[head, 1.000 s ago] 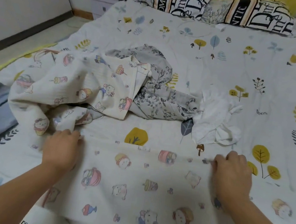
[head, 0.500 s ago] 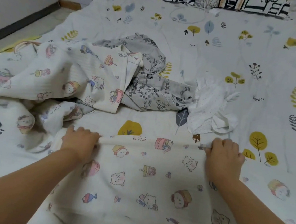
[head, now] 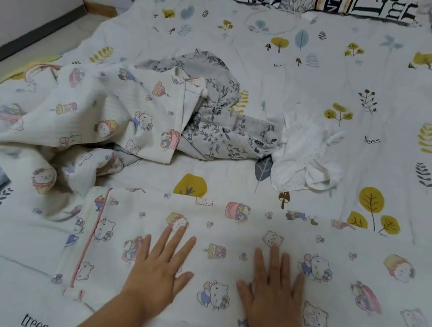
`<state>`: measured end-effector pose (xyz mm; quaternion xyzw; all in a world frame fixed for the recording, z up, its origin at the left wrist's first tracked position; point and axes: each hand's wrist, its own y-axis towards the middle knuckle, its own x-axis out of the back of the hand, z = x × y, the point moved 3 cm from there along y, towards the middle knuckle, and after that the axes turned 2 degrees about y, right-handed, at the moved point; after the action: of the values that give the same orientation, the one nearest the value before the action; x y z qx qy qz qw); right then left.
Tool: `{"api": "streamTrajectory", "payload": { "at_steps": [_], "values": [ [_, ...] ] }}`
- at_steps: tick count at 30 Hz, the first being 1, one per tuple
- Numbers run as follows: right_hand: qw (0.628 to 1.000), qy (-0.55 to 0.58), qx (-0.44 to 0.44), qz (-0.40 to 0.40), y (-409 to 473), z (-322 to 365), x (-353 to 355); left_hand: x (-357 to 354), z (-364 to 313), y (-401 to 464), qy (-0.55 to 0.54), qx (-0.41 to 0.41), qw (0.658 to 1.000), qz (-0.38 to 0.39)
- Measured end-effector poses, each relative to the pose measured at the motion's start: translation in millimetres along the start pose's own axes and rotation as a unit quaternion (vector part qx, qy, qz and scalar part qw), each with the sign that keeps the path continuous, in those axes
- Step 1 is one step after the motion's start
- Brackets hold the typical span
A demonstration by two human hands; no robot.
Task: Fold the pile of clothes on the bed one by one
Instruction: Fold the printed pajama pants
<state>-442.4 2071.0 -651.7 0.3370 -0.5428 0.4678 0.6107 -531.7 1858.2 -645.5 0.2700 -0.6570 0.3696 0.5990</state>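
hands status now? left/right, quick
Left hand: open, flat, pressing on the cartoon-print cloth.
Right hand: open, flat, pressing on the same cloth.

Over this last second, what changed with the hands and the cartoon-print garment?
Both hands let go of the cream cartoon-print garment's far edge, which they had gripped, and came toward the person; the left hand and right hand now press flat on it. The crumpled cartoon-print piece, grey floral garment and white dotted garment stayed put.
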Motion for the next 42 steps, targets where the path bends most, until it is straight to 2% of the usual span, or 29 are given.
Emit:
{"api": "streamTrajectory", "payload": {
  "at_steps": [4, 8, 10, 13, 15, 17, 18, 19, 22, 26, 28, 32, 33, 34, 37, 42],
  "values": [
    [1.000, -0.001, -0.014, 0.019, -0.8, 9.2, 10.2, 23.3, 0.6, 1.5, -0.022, 0.037, 0.999, 0.009],
    [0.998, 0.007, 0.046, -0.049, -5.0, 45.9, 23.7, 62.2, 33.2, -15.3, -0.091, 0.178, 0.979, -0.026],
    [0.997, 0.023, 0.080, 0.003, -4.3, 71.1, 28.3, 70.0, 61.3, -29.9, -0.090, 0.264, 0.958, -0.065],
    [0.989, 0.036, 0.114, 0.088, -1.3, 106.3, 26.9, 76.9, 101.8, -53.9, -0.159, 0.412, 0.897, -0.018],
    [0.987, 0.027, 0.138, 0.083, 1.5, 128.2, 28.4, 71.6, 117.3, -67.6, -0.248, 0.503, 0.827, 0.037],
    [0.983, 0.016, 0.163, 0.088, 2.8, 152.0, 39.1, 65.2, 122.7, -75.0, -0.428, 0.517, 0.740, 0.049],
    [0.980, 0.026, 0.165, 0.112, 3.1, 161.3, 44.7, 63.2, 122.5, -77.2, -0.490, 0.505, 0.709, 0.050],
    [0.974, 0.031, 0.172, 0.146, 3.7, 169.5, 44.5, 62.6, 121.9, -79.1, -0.521, 0.489, 0.697, 0.056],
    [0.961, 0.100, 0.150, 0.210, 8.4, 182.7, 45.5, 65.6, 118.9, -81.3, -0.554, 0.438, 0.706, 0.059],
    [0.943, 0.216, 0.089, 0.236, 15.0, 189.9, 58.2, 79.1, 107.3, -75.1, -0.598, 0.380, 0.705, 0.044],
    [0.910, 0.323, 0.018, 0.258, 18.7, 192.2, 69.8, 90.8, 96.6, -70.0, -0.575, 0.320, 0.752, 0.025],
    [0.780, 0.535, -0.099, 0.309, 26.8, 197.8, 96.4, 121.8, 60.1, -59.9, -0.425, 0.147, 0.893, -0.026],
    [0.758, 0.564, -0.109, 0.307, 28.5, 196.8, 103.6, 127.7, 48.0, -57.3, -0.385, 0.103, 0.916, -0.038],
    [0.752, 0.580, -0.114, 0.294, 30.2, 193.7, 108.5, 132.9, 36.0, -55.2, -0.346, 0.070, 0.934, -0.051],
    [0.771, 0.578, -0.118, 0.241, 33.2, 176.2, 117.1, 138.5, 5.5, -50.0, -0.269, -0.004, 0.958, -0.096],
    [0.828, 0.500, -0.150, 0.206, 35.0, 129.0, 131.4, 137.9, -43.1, -41.8, -0.232, -0.111, 0.959, -0.122]
  ]
}}
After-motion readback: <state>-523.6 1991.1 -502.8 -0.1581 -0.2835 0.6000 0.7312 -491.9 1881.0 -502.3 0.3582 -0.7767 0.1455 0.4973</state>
